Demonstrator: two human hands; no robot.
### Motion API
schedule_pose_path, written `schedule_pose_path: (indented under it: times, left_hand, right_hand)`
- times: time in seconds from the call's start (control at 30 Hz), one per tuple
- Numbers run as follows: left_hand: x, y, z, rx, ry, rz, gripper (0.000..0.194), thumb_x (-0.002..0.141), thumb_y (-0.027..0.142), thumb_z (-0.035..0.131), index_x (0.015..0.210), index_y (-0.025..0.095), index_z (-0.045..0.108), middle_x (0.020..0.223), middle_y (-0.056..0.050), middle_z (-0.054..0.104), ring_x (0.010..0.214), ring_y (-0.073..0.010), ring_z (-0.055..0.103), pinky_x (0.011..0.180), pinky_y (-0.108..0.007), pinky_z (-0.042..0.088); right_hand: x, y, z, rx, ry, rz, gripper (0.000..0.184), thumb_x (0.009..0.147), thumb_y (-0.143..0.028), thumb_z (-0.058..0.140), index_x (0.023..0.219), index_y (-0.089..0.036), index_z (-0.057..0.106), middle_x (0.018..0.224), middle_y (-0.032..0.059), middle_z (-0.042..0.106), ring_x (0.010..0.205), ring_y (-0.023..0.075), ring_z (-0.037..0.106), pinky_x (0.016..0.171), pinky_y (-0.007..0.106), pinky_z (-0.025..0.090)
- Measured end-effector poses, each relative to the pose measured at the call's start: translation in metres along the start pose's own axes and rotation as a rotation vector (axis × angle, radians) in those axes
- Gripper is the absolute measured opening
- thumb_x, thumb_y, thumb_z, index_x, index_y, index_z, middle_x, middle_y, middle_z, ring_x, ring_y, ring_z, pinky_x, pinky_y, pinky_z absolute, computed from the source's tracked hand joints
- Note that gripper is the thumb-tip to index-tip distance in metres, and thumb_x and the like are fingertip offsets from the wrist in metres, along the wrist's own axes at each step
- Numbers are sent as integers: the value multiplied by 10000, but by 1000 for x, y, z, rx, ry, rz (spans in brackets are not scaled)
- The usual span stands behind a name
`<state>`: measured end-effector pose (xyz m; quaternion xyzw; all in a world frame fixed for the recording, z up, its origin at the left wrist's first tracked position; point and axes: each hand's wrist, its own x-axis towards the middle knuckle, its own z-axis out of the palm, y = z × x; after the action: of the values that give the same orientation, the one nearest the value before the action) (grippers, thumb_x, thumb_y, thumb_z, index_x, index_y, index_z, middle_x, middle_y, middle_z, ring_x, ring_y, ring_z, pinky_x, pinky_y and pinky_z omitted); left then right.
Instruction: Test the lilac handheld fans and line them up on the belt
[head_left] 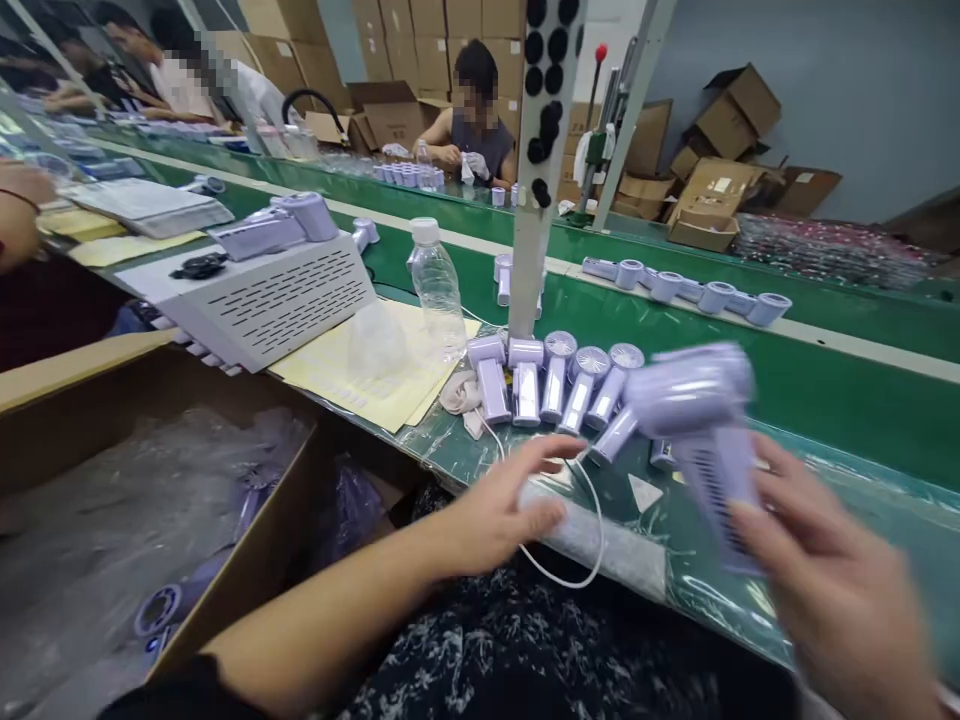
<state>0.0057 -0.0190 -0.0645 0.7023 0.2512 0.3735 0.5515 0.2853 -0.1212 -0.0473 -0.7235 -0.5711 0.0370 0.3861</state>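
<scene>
On my feed: right hand [836,565] grips lilac handheld device [701,425]; left hand [506,500] loose.
Glossy rounded head [686,385], dark-slotted handle [720,480], motion-blurred.

White, black-dotted upright post [527,270], top cut off | right of post: glossy lilac handheld fan [694,400], motion-blurred, handle partly behind blurred right hand [832,555] | left of post: brown cardboard carton [259,560], cut off at left edge, contents part-veiled by cloudy plastic film [112,530]
</scene>
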Motion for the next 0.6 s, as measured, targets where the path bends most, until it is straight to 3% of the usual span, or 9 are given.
schedule_pose_path:
  times: [0.07, 0.13, 0.2, 0.27, 0.33, 0.4, 0.47, 0.53, 0.6]
  left_hand:
    - [2, -9, 40, -490, 0, 5, 831, 730, 789, 714, 1349, 243, 616, 1391, -144, 640, 1334, -342, 580, 1126, -468, 460]
    - [3, -18, 54, -775, 116, -88, 693, 713, 773, 740, 1150, 236, 699, 1188, -104, 734, 1205, -317, 671, 1077, -448, 502]
    - [2, -24, 46, -900, 203, -189, 562, 733, 734, 753, 943, 215, 712, 1085, -77, 764, 1091, -295, 720, 1023, -440, 538]
    - [-2, -27, 28, -920, 252, -205, 562, 709, 734, 772, 855, 196, 699, 1161, -87, 762, 1084, -295, 723, 1002, -437, 550]
    - [-8, -28, 8, -881, 285, -174, 576, 682, 734, 796, 845, 190, 701, 1227, -100, 751, 1091, -289, 718, 975, -410, 559]
    - [-14, -29, -7, -827, 302, -137, 572, 667, 720, 818, 850, 189, 708, 1238, -103, 749, 1090, -277, 714, 940, -372, 565]
    - [-18, -29, -18, -796, 283, -101, 580, 670, 724, 814, 867, 188, 715, 1236, -108, 746, 1068, -269, 719, 905, -347, 572]
    - [-20, -27, -24, -790, 253, -66, 590, 675, 729, 808, 880, 182, 722, 1212, -122, 751, 1037, -262, 725, 888, -335, 575]
    - [-19, -23, -25, -810, 245, -48, 600, 672, 733, 809, 884, 178, 730, 1153, -133, 766, 1062, -274, 721, 902, -336, 571]
  right_hand:
    - [-10, -41, 34, 151, -84, -109, 463, 912, -577, 561, 1081, -236, 825, 1475, 151, 625, 1321, 415, 615, 1065, 639, 517]
    - [-19, -67, 58, 168, -203, -211, 449, 951, -507, 575, 1235, -218, 770, 1609, 149, 484, 1419, 402, 529, 1107, 619, 491]
    - [-22, -75, 72, 198, -316, -271, 490, 1001, -459, 534, 1427, -238, 637, 1608, 139, 489, 1425, 362, 533, 1080, 567, 530]
    - [-16, -70, 82, 186, -291, -268, 485, 1035, -405, 484, 1470, -210, 572, 1435, 158, 657, 1342, 338, 611, 1044, 546, 554]
    - [-2, -59, 97, 45, -181, -277, 365, 1012, -328, 515, 1290, -151, 672, 1310, 197, 715, 1343, 379, 590, 1087, 605, 497]
    - [12, -52, 113, -139, -117, -350, 176, 943, -222, 585, 1008, -139, 726, 1408, 241, 637, 1449, 440, 452, 1163, 676, 376]
    - [17, -50, 125, -186, -122, -435, 152, 915, -129, 570, 816, -159, 682, 1494, 239, 563, 1503, 455, 362, 1197, 690, 312]
    - [13, -54, 126, -46, -139, -417, 227, 953, -131, 523, 760, -177, 632, 1420, 232, 615, 1427, 432, 475, 1148, 655, 400]
    - [3, -59, 118, 235, -259, -238, 245, 1028, -241, 471, 843, -193, 624, 1208, 197, 713, 1075, 338, 709, 906, 533, 590]
